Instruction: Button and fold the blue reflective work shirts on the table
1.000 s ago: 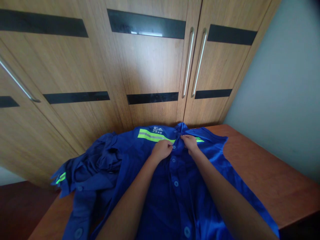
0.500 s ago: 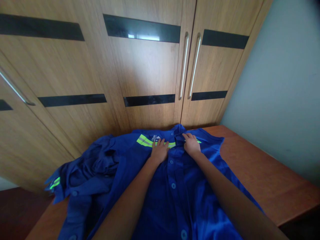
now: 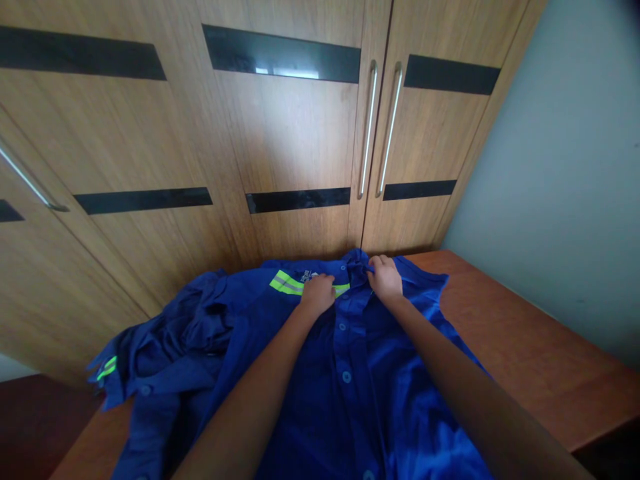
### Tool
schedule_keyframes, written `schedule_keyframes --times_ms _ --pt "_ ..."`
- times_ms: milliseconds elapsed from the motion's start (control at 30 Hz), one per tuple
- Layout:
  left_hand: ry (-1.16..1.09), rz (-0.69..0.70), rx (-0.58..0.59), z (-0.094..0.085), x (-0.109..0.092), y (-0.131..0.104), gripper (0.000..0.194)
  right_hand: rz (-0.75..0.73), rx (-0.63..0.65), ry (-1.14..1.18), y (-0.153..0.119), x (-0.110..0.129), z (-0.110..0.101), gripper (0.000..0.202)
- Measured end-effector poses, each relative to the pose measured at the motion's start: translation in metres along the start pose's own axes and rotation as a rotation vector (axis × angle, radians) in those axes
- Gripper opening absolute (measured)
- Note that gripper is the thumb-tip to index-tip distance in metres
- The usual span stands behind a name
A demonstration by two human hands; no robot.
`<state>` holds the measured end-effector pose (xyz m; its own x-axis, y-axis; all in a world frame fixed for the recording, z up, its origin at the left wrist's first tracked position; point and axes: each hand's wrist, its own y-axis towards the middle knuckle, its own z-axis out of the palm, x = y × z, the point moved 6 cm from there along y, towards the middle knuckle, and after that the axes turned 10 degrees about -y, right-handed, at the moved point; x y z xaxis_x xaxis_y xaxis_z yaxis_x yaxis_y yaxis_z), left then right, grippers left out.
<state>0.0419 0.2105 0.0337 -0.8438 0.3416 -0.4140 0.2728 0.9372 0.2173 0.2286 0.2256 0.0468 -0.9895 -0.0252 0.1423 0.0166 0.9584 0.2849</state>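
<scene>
A blue button-up work shirt (image 3: 320,393) lies spread out, collar toward the wardrobe, its sleeve (image 3: 200,320) crumpled at the left. A yellow-green reflective strip (image 3: 286,283) crosses the chest below a small white logo, partly covered by my left hand (image 3: 319,295). Its fingers are curled in on the shirt cloth beside the button placket. My right hand (image 3: 386,279) pinches the shirt's front edge just below the collar (image 3: 356,256), thumb and fingers together. Several buttons run down the placket; whether the top ones are fastened is hard to tell.
Under the shirt is a reddish-brown wooden surface (image 3: 530,360), showing at the right and lower left. A wooden wardrobe (image 3: 300,140) with long metal handles (image 3: 369,130) stands directly behind. At the right is a pale wall (image 3: 565,180).
My left fingers have gone from spread out to curled on the cloth. The right hand has shifted slightly up and now pinches the front edge near the collar.
</scene>
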Motion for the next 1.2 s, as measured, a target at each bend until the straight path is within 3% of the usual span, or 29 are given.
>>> schedule_keyframes --times_ms 133,367,467,700,967,1200 --pt "-0.061 -0.006 -0.035 0.0 -0.007 0.024 0.023 -0.074 0.064 -0.009 -0.005 0.011 -0.001 0.022" --pt "-0.144 -0.085 -0.042 0.027 -0.009 0.052 0.026 0.107 0.157 0.116 -0.003 0.005 0.014 0.025" --pt "-0.193 -0.135 -0.063 0.035 -0.004 0.057 0.027 0.174 0.185 0.262 0.001 0.0 0.024 0.013" --pt "-0.384 -0.196 -0.17 0.039 0.01 0.059 0.02 0.359 0.299 0.81 0.005 -0.005 0.047 0.024" --pt "-0.715 -0.121 -0.346 0.018 0.024 0.056 0.006 0.46 0.163 1.23 0.009 0.002 0.036 0.02" --pt "-0.816 -0.036 -0.431 -0.016 0.023 0.045 0.005 0.362 0.077 1.307 0.016 0.027 0.02 0.012"
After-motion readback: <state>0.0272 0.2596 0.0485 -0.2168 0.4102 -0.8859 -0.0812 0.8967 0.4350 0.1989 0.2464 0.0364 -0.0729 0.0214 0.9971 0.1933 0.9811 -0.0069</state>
